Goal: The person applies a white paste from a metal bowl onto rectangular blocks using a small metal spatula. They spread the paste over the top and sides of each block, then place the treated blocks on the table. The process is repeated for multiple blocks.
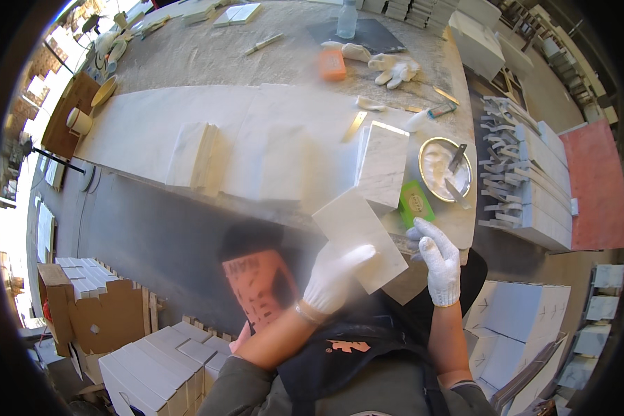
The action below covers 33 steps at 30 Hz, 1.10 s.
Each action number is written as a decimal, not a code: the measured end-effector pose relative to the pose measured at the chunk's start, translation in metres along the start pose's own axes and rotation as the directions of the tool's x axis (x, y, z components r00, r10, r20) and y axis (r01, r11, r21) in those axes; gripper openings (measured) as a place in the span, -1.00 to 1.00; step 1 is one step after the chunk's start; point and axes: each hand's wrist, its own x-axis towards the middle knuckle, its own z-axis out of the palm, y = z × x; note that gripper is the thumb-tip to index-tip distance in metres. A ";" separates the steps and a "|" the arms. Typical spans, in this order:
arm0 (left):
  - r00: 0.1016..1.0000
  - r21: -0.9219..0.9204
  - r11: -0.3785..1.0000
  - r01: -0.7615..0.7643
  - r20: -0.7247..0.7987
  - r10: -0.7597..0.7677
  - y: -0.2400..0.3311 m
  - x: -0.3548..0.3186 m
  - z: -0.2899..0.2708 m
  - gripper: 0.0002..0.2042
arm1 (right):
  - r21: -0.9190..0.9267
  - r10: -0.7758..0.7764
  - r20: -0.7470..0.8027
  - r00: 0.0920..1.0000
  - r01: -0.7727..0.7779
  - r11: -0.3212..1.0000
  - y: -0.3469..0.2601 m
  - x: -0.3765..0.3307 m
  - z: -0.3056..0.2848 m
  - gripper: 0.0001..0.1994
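My left hand (334, 277), in a white glove, grips a thin white marble-look tile (350, 225) by its near part, with the thumb on its upper face. The tile is tilted in front of me at the table's near edge. My gloved right hand (438, 267) has its fingers apart and partly bent. Its fingertips are at the near end of a green block (414, 203), and I cannot tell whether they touch it. Beyond the block stands a round metal bowl (425, 182) of white paste, with two putty knives (457, 158) in it. A stack of tiles (383, 163) stands left of the block.
The worktable (208, 59) also bears another tile stack (191, 156), an orange block (332, 64), loose gloves (394, 69) and a clear bottle (347, 19). White boxes (161, 367) stand low at left, beside a brown carton (111, 315). Racked tiles (544, 177) are at right.
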 end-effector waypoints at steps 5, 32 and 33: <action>0.999 0.002 1.000 -0.005 0.049 0.005 0.007 0.000 -0.014 -0.68 | 0.089 0.094 0.212 0.973 -0.115 0.989 -0.003 -0.016 0.023 -0.49; 0.873 0.917 -0.351 0.188 0.009 0.488 0.185 0.096 -0.067 -0.43 | 0.040 0.319 0.242 0.916 -0.338 0.940 0.009 -0.024 0.017 -0.64; 0.854 0.909 -0.343 0.237 -0.026 0.520 0.188 0.096 -0.064 -0.44 | 0.044 0.295 0.235 0.926 -0.313 0.949 0.010 -0.021 0.015 -0.65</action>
